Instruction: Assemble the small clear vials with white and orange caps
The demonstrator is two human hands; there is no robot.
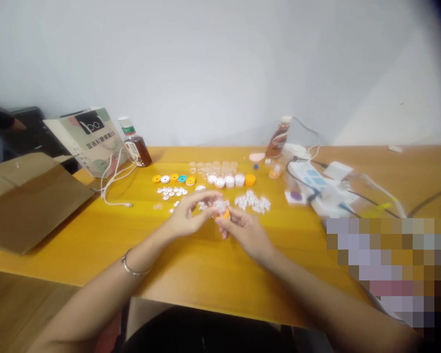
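Note:
Both hands meet over the table around a small orange cap (226, 214) with a clear plastic piece (217, 205) at its upper left. My left hand (187, 214) is closed on the clear piece, thumb below and fingers curled over the top. From the right, my right hand (244, 229) pinches the orange cap. Just beyond are a heap of small clear-white plastic parts (253, 201) and several small white discs (172, 191). Farther back stand rows of orange, white and blue caps (183, 180) and clear cups (216, 167). Blur hides how the cap and clear piece join.
At left are a brown paper bag (33, 196), a printed carton bag (91, 139), a white cable (112, 186) and a dark bottle (137, 147). A brown drink bottle (278, 139) stands back right, near a power strip (316, 184) with tangled cables.

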